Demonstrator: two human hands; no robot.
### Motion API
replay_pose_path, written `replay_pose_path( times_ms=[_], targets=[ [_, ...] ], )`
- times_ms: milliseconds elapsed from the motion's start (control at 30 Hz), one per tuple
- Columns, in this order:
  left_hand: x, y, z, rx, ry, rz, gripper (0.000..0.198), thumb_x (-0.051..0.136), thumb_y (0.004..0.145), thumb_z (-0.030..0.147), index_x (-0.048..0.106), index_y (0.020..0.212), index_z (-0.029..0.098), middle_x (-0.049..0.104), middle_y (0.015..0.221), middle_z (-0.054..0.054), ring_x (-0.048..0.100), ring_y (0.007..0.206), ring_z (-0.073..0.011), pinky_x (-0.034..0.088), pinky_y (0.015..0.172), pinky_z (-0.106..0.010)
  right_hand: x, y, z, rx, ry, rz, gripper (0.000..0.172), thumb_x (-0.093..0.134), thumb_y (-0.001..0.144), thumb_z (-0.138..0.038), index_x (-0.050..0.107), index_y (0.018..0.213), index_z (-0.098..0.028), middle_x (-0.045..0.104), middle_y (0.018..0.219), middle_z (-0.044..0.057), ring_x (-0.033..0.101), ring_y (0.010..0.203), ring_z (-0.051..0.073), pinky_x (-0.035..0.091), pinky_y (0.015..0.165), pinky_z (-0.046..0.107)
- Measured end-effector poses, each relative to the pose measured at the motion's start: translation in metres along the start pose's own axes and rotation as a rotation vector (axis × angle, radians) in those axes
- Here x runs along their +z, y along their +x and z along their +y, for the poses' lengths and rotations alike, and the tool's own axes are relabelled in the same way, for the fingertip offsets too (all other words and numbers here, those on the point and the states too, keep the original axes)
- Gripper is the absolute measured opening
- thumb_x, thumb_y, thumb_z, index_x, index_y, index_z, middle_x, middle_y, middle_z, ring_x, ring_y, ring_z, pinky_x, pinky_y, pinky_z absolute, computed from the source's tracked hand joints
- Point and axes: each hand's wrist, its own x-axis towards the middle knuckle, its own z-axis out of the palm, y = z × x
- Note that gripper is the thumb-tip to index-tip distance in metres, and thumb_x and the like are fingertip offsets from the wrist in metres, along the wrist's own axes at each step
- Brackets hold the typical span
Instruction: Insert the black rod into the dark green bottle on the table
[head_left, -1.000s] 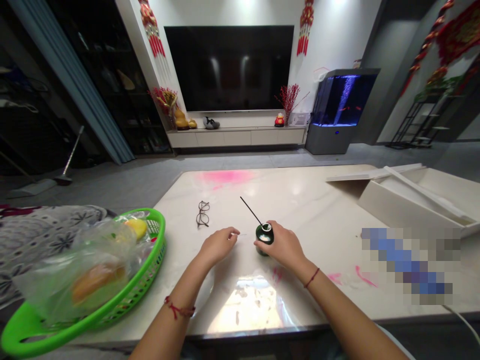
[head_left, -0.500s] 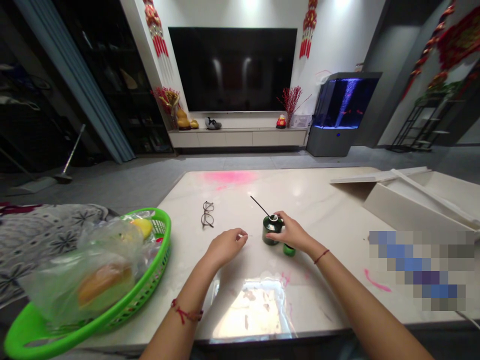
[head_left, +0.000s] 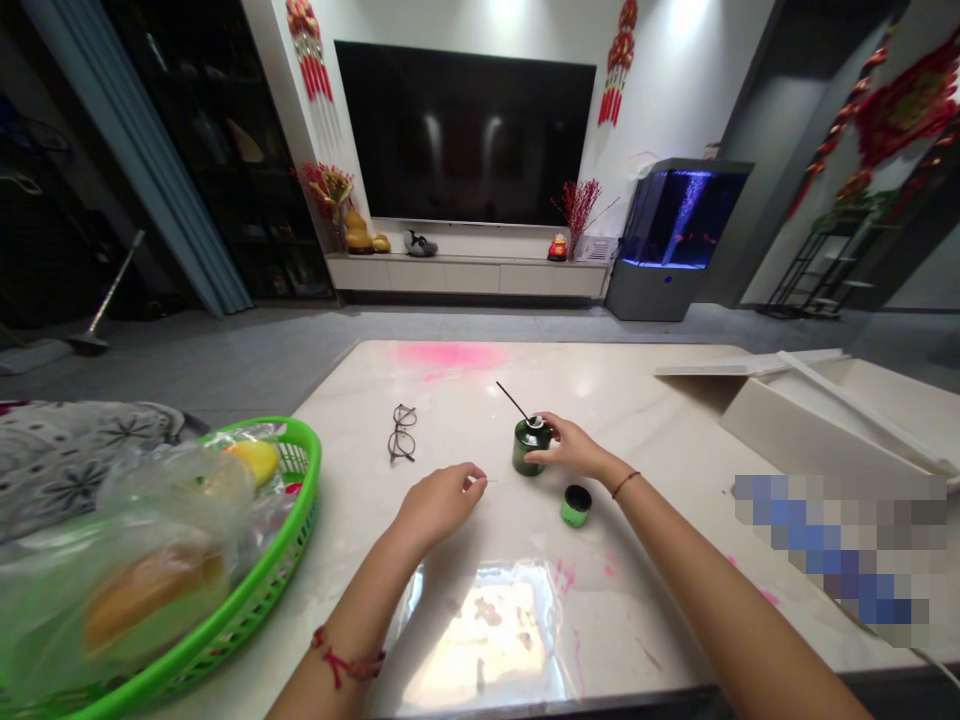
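On the pale glossy table (head_left: pixel 607 400) stands a dark green bottle (head_left: pixel 529 450) with a white rim and a thin black stick (head_left: pixel 513 401) leaning out of its mouth. My right hand (head_left: pixel 574 448) is wrapped round the bottle's right side. To the left, my left hand (head_left: pixel 442 500) hovers over the table, thumb and fingertips pinched on a thin, pale sliver (head_left: pixel 491 481) too small to identify. Below my right hand sits a small green cap (head_left: pixel 576 507) with its dark opening upward.
Glasses (head_left: pixel 402 433) lie left of the bottle. A green basket (head_left: pixel 300 500) holding bagged food stands at the left edge. An open white box (head_left: pixel 787 420) is at the right, beside a blurred-out patch.
The bottle has moved slightly away and left with my right hand, so the green cap shows fully. My left hand keeps its pinch. The camera view has shifted a little.
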Motion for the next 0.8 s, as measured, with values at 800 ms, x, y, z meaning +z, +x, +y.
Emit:
replay_pose_path(
  times_ms=[800],
  targets=[
    [-0.004, -0.002, -0.002, 0.048, 0.043, -0.095, 0.034, 0.037, 0.081, 0.040, 0.061, 0.098, 0.024, 0.067, 0.100, -0.004, 0.061, 0.089, -0.0218, 0.043, 0.072, -0.030, 0.020, 0.044, 0.021, 0.079, 0.057, 0.184, 0.067, 0.070, 0.061, -0.033, 0.046, 0.121, -0.018, 0.058, 0.115, 0.009, 0.058, 0.097, 0.020, 0.046, 0.085, 0.034]
  ],
)
